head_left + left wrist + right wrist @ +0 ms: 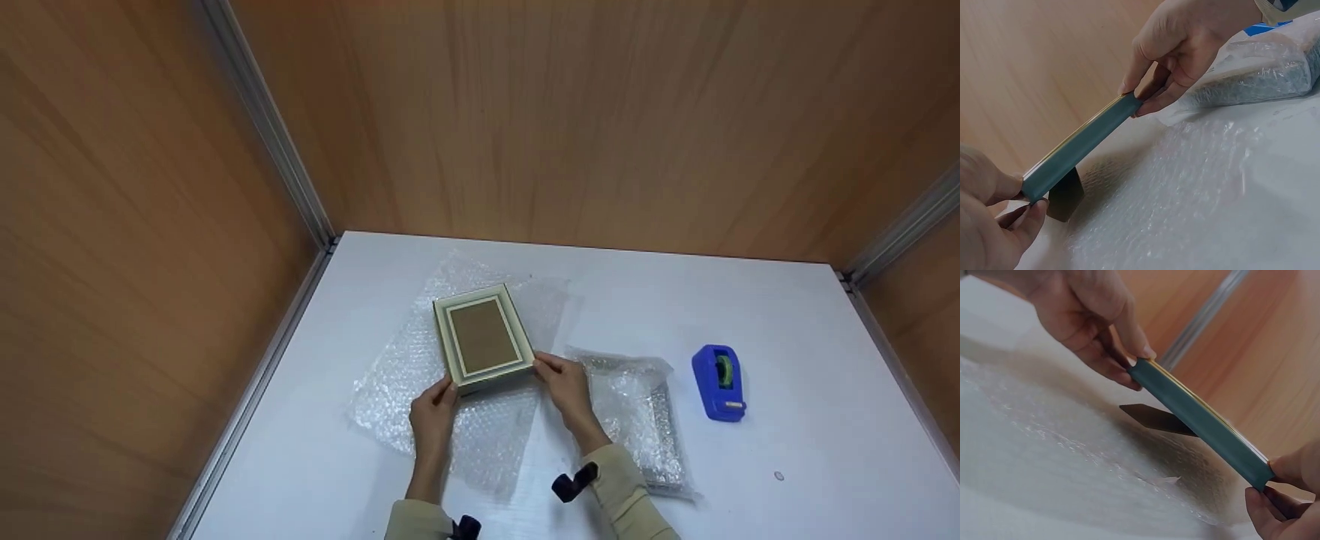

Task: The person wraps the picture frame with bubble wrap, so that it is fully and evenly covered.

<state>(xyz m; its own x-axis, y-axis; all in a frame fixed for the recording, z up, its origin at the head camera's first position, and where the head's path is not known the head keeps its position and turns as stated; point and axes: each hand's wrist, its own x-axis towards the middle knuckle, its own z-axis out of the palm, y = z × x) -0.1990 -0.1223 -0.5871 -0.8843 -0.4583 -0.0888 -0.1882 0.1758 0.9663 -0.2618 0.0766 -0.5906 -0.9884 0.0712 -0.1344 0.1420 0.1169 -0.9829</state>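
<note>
Both hands hold a picture frame (484, 337) with a cream and green border and a plain brown middle. My left hand (433, 424) pinches its near left corner, thumb on top and fingers beneath. The near right corner is pinched by my right hand (568, 386). Seen edge-on in the left wrist view, the frame's green side (1081, 149) is tilted, and a dark stand flap (1066, 196) sticks out below its back. Under the frame lies a sheet of bubble wrap (397, 382), flat on the table and partly hidden by it.
Right of the bubble wrap, beside my right forearm, lies a flat package (637, 412) in bubble wrap. Farther right stands a blue tape dispenser (716, 382) with a green roll. A small clear disc (778, 475) lies on the white table (810, 390). Wooden panels (585, 127) enclose the back and sides.
</note>
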